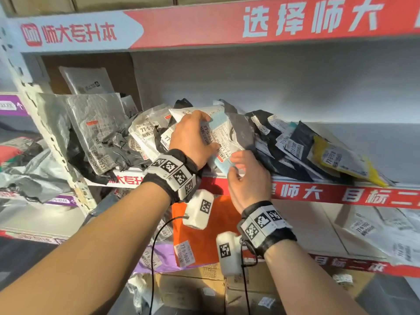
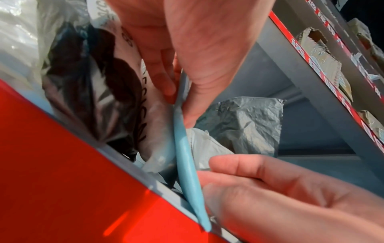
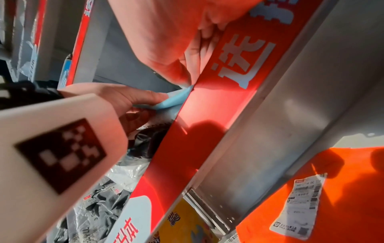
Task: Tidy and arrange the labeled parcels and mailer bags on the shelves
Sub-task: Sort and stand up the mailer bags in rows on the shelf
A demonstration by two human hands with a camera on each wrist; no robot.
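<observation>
A light blue mailer bag (image 1: 221, 135) with a white label stands tilted among the pile on the middle shelf (image 1: 318, 192). My left hand (image 1: 204, 133) grips its upper part, thumb on one face and fingers on the other. In the left wrist view the left hand (image 2: 178, 102) pinches the blue mailer's thin edge (image 2: 185, 157). My right hand (image 1: 234, 165) holds the bag's lower corner at the shelf lip. The right wrist view shows the right hand (image 3: 182, 74) at the tip of the blue mailer (image 3: 172, 102), with my left hand (image 3: 145, 101) beside it.
Crumpled grey mailers (image 1: 97, 128) lean at the shelf's left. Black and white mailers (image 1: 284, 142) and a yellow mailer (image 1: 345, 160) lie slanted to the right. An orange mailer (image 1: 204, 235) and white parcels (image 1: 375, 230) sit on the lower shelf, above cardboard boxes (image 1: 193, 289).
</observation>
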